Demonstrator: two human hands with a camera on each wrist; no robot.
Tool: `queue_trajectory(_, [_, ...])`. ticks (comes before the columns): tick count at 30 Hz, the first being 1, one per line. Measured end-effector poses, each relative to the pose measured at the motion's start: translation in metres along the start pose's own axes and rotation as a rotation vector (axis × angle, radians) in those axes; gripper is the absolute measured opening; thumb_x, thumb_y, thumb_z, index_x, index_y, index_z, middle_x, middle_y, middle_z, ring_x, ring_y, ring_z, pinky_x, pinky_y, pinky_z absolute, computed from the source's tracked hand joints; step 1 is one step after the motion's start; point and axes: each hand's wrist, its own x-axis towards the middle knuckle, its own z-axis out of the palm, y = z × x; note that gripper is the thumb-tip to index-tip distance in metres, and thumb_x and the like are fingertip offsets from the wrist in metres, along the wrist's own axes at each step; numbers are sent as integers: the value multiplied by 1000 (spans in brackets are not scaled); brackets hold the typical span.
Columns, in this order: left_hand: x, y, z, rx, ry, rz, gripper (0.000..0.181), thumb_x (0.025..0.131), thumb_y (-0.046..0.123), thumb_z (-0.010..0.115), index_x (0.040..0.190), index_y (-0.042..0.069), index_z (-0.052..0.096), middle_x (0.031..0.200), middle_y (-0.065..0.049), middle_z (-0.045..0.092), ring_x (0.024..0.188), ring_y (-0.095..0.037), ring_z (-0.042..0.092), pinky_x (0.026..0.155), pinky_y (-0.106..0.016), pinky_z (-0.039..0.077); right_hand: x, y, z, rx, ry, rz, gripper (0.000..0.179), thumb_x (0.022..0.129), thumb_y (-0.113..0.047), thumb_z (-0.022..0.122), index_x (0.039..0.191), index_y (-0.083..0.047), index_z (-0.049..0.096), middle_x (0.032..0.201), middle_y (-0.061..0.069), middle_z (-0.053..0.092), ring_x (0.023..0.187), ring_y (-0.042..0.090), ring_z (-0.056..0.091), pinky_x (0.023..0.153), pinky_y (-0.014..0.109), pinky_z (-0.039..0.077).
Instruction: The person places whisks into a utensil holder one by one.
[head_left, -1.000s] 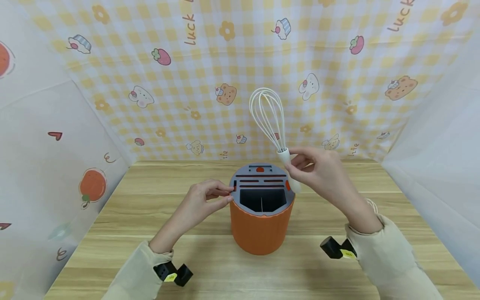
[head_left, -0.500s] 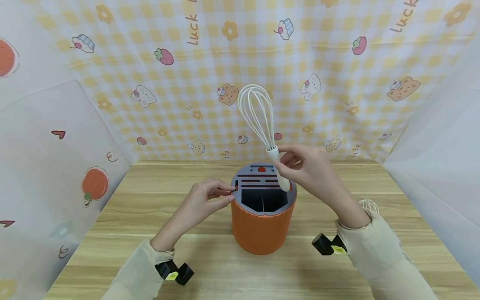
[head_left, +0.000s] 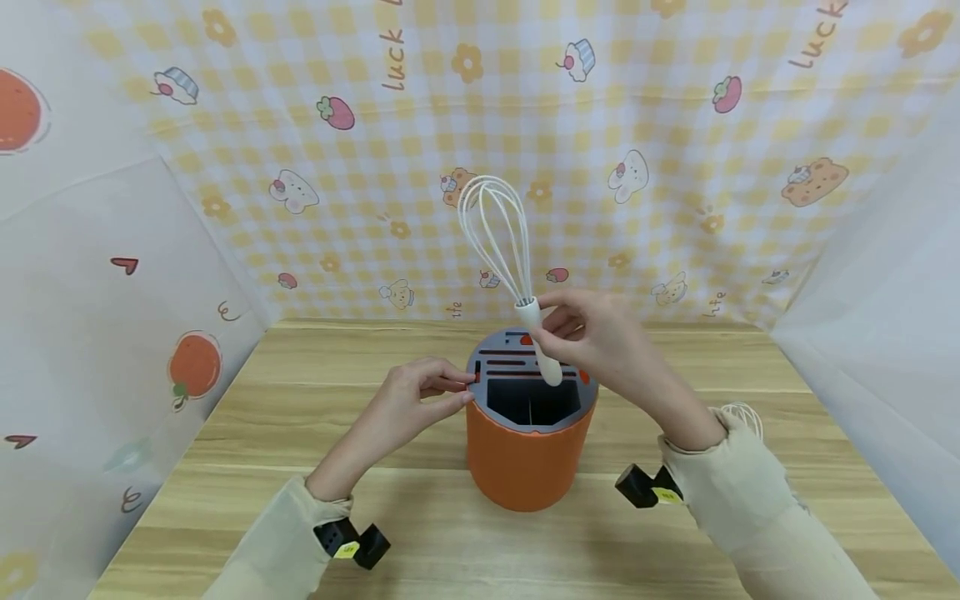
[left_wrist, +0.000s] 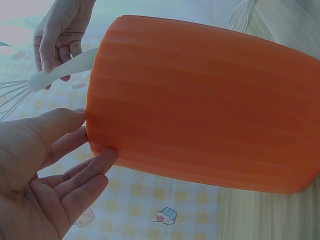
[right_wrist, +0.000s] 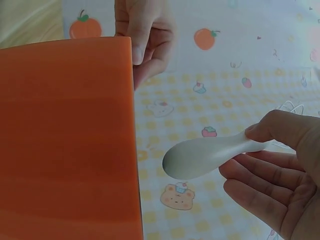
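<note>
Bracing the orange holder [head_left: 525, 467], our left hand [head_left: 408, 398] grips its rim, thumb and fingers bent; our right hand [head_left: 600, 333] pinches the tilted whisk [head_left: 529, 314], handle down, over the holder. We seem to be placing it; next likely calls for aligning, then lowering.

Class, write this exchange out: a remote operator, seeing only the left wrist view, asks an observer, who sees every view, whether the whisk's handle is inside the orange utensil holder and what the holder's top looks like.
Operator: The orange utensil holder hides the end of the whisk's handle from me. Is it inside?
Observer: No. The right wrist view shows the handle's end free, with a gap between it and the holder.
Operator: What is on top of the holder?
Observer: The head view shows a gray insert whose large opening is split by a thin divider.
</note>
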Motion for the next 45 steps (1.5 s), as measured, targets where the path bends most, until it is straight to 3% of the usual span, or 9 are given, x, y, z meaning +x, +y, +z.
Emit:
queue_trajectory(4, [0, 0, 0, 0, -2, 8, 11, 83, 14, 69, 94, 14, 69, 102, 4, 65, 91, -9, 62, 83, -37, 51, 1, 0, 3, 12, -16, -15, 22, 81, -4, 68, 103, -3, 65, 79, 3, 68, 69, 9, 64, 63, 23, 54])
queue_trajectory(24, [0, -1, 1, -18, -5, 5, 10, 83, 13, 69, 94, 12, 68, 102, 2, 65, 90, -10, 63, 78, -25, 52, 3, 3, 18, 40, -104, 24, 22, 80, -6, 69, 99, 0, 60, 77, 4, 67, 68, 11, 64, 61, 24, 54])
queue_trajectory(32, [0, -1, 1, -18, -8, 5, 11, 84, 12, 68, 95, 11, 68, 103, 1, 64, 91, -11, 63, 78, -26, 52, 2, 4, 23, 24, -129, 37, 21, 80, -7, 69, 97, -3, 57, 77, 3, 66, 69, 11, 65, 64, 28, 54])
queue_trajectory(45, [0, -1, 3, -26, 13, 18, 11, 82, 9, 69, 93, 9, 68, 101, 1, 65, 90, -10, 63, 80, -32, 52, -2, 6, 29, 43, -207, 29, 20, 80, -3, 68, 94, -2, 54, 81, 5, 66, 71, 11, 65, 63, 22, 54])
